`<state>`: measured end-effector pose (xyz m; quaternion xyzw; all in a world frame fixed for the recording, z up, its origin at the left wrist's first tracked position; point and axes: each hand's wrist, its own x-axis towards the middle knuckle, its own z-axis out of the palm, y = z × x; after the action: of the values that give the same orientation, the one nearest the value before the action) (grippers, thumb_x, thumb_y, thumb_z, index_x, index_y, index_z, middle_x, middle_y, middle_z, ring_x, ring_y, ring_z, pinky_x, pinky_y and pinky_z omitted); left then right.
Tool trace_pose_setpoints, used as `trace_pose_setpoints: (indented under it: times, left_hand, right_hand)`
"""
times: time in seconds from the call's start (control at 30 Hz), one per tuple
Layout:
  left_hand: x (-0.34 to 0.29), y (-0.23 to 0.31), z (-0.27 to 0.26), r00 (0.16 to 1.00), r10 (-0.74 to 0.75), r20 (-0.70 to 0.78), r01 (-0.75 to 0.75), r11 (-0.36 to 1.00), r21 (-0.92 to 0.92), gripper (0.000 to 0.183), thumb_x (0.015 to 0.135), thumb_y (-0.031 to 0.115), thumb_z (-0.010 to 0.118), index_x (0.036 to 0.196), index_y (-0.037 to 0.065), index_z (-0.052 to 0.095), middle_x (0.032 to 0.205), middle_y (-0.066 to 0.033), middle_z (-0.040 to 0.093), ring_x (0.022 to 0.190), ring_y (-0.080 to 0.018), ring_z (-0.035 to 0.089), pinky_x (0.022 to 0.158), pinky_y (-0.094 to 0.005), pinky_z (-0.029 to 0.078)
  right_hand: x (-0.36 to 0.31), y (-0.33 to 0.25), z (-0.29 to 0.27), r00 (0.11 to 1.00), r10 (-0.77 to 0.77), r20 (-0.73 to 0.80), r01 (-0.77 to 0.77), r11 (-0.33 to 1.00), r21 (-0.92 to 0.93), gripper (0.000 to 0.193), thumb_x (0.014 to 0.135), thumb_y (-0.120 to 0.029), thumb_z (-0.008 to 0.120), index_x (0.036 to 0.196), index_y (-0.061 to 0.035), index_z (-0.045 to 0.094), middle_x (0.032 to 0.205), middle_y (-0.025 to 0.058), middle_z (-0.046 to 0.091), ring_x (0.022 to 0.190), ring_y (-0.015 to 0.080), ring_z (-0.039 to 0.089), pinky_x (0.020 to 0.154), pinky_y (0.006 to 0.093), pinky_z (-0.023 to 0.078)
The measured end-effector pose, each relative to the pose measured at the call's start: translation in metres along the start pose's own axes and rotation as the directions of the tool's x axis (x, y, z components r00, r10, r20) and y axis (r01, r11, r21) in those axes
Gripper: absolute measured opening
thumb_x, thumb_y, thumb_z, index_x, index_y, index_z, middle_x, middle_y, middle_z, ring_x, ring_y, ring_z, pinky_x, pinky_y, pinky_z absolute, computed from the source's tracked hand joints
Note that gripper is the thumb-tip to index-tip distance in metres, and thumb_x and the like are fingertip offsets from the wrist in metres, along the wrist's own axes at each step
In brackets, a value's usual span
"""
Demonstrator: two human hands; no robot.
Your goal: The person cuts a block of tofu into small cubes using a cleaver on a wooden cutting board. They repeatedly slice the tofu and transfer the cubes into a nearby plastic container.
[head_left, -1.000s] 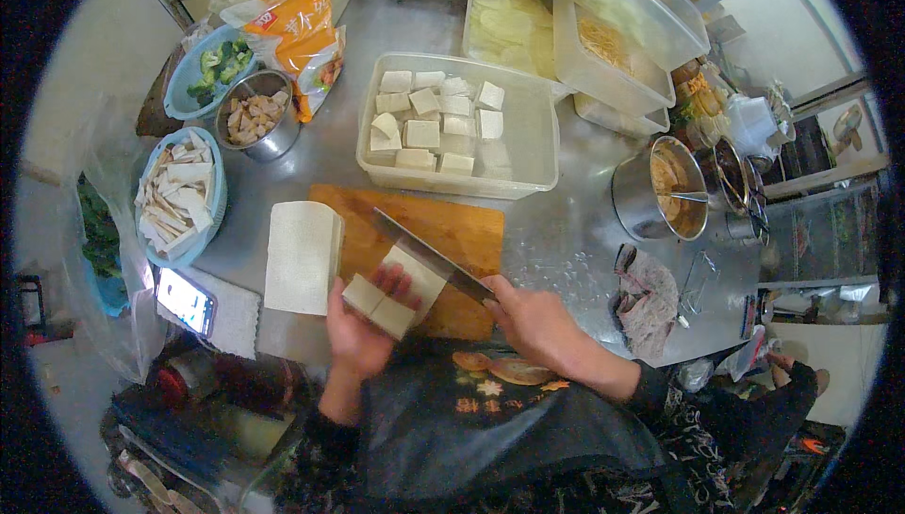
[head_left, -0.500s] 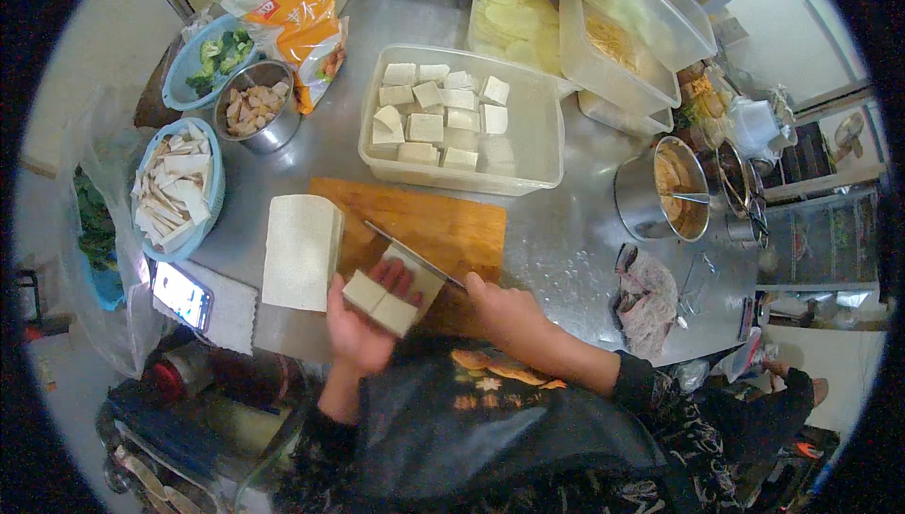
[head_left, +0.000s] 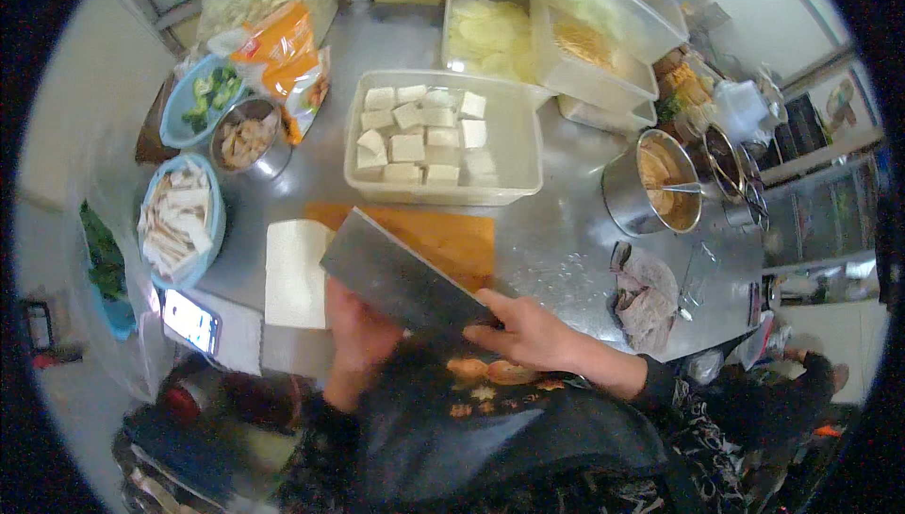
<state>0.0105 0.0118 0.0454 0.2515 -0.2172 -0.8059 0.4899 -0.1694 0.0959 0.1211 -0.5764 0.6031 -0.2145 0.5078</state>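
Note:
My right hand [head_left: 523,330] grips the handle of a wide-bladed cleaver [head_left: 401,273], whose flat grey blade slants up to the left. Under the blade's lower edge is my left hand [head_left: 363,330], blurred, its fingers hidden; a sliver of white shows beside it, and the tofu pieces seen on its palm earlier are covered by the blade. A large white tofu block [head_left: 297,273] stands at the left end of the wooden cutting board [head_left: 452,240]. Beyond the board, a clear plastic tub [head_left: 514,160] contains several cut tofu pieces [head_left: 408,147].
On the left are a blue basket [head_left: 219,222] of pale strips, a phone [head_left: 191,321] on a cloth, a steel pot [head_left: 269,160] of chunks and a broccoli bowl [head_left: 170,123]. A steel pot [head_left: 622,198] and a crumpled rag [head_left: 646,297] lie right. Stacked tubs [head_left: 603,85] stand behind.
The cleaver has turned from edge-on to broad side up and now covers the left palm and its tofu. The whole view has shifted slightly.

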Motion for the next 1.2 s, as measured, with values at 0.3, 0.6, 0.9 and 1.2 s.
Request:
trace_pose_setpoints:
  times: [0.3, 0.6, 0.9, 1.2]
  left_hand:
    - [-0.001, 0.004, 0.01, 0.998, -0.045, -0.05, 0.054, 0.979, 0.197, 0.042, 0.086, 0.041, 0.039, 0.112, 0.009, 0.047, 0.104, -0.0087, 0.055, 0.093, -0.0273, 0.055, 0.078, -0.0429, 0.047]
    - [-0.004, 0.015, 0.0, 0.889, -0.457, 0.0, 0.44, 0.856, -0.271, 0.042, 0.082, 0.037, 0.047, 0.113, 0.009, 0.048, 0.102, -0.0096, 0.056, 0.095, -0.025, 0.054, 0.088, -0.0421, 0.04]
    - [0.096, 0.048, 0.079, 0.945, -0.328, 0.016, 0.251, 0.751, 0.61, 0.04, 0.073, 0.012, 0.059, 0.111, 0.005, 0.047, 0.092, -0.0074, 0.057, 0.087, -0.0201, 0.056, 0.078, -0.0365, 0.046]
    - [0.19, -0.031, 0.125, 0.797, -0.6, 0.067, 0.184, 0.347, 0.92, 0.046, 0.071, 0.011, 0.059, 0.113, 0.002, 0.045, 0.1, -0.007, 0.055, 0.091, -0.0171, 0.053, 0.08, -0.0299, 0.042]
  right_hand:
    - [0.0, 0.018, 0.002, 0.997, -0.013, 0.071, -0.029, 0.828, 0.561, 0.031, 0.086, -0.017, 0.055, 0.113, -0.0055, 0.046, 0.073, -0.0005, 0.054, 0.054, 0.0043, 0.045, 0.045, 0.0197, 0.037]
    - [-0.011, 0.022, -0.03, 0.984, 0.167, -0.059, -0.109, 0.835, 0.539, 0.038, 0.085, -0.017, 0.054, 0.119, -0.0046, 0.041, 0.059, -0.0012, 0.047, 0.042, 0.0053, 0.039, 0.037, 0.021, 0.031]
    - [-0.06, 0.062, -0.072, 0.904, 0.332, -0.268, -0.086, 0.757, 0.648, 0.034, 0.085, -0.015, 0.054, 0.115, -0.0049, 0.041, 0.058, -0.0006, 0.046, 0.037, 0.0067, 0.039, 0.032, 0.0223, 0.031]
    - [-0.089, 0.092, -0.085, 0.819, 0.446, -0.361, -0.071, 0.704, 0.707, 0.035, 0.084, -0.015, 0.055, 0.114, -0.004, 0.041, 0.061, 0.0007, 0.048, 0.037, 0.0075, 0.04, 0.033, 0.0222, 0.032]
